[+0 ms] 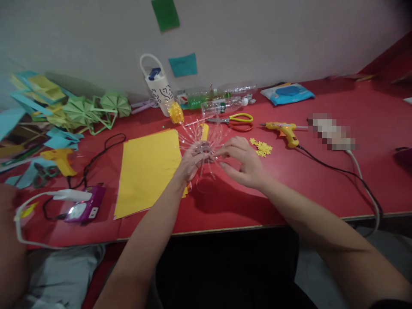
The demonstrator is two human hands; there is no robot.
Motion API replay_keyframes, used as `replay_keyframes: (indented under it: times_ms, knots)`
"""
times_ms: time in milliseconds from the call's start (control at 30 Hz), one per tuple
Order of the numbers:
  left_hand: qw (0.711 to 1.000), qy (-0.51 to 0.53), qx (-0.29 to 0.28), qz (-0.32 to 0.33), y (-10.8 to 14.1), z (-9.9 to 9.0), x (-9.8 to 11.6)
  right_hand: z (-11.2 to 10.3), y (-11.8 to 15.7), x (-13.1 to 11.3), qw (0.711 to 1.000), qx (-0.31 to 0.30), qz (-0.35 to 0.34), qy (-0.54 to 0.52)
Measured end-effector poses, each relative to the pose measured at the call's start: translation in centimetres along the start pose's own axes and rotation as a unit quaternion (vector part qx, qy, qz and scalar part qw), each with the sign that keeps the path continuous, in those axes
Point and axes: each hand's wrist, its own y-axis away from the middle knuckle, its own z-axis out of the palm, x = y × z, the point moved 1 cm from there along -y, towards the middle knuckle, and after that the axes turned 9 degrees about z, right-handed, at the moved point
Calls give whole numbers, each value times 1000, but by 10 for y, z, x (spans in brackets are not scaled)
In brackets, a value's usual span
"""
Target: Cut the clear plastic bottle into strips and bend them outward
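Note:
A clear plastic bottle cut into thin strips (206,149) fans out like a flower above the table, its ring-shaped neck facing up. My left hand (192,159) is closed around its middle from the left. On the other side, my right hand (241,161) reaches to the strips with bent fingers; thumb and forefinger are apart, and whether the fingertips touch a strip is hard to tell. Just behind the strips lies a yellow-handled tool (204,131), partly seen through them. Small yellow star-shaped pieces (262,148) lie in a pile beyond my right hand.
Yellow paper sheets (148,171) lie left. Behind are red-and-yellow-handled pliers (240,121), plastic bottles (222,105), a white holder (162,92) and a wipes pack (286,93). Corded glue guns (285,129) flank both sides. A purple power box (86,206) and a person's arm (11,240) are left.

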Motion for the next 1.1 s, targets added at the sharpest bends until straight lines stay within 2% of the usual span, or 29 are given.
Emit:
replay_keyframes:
  times_ms: [67, 200, 267, 467, 767, 933, 1100]
  knots:
    - [1000, 6, -3, 3, 0, 0, 1, -2, 0, 0, 999, 21, 30, -29]
    - [1000, 8, -19, -19, 2, 2, 2, -4, -1, 3, 984, 119, 107, -79]
    - [999, 9, -18, -33, 2, 3, 2, -3, -1, 5, 979, 137, 122, -89]
    - [999, 6, -13, -37, 1, 1, -3, 3, 0, 5, 985, 94, 122, -75]
    - [999, 16, -3, -39, 2, 3, -6, 6, -1, 11, 985, 76, 144, -51]
    - [999, 11, -12, -47, 3, 3, -7, 7, 0, 11, 983, 66, 162, -56]
    - [998, 16, -36, -44, 4, 5, -8, 7, 0, 8, 986, 64, 146, -46]
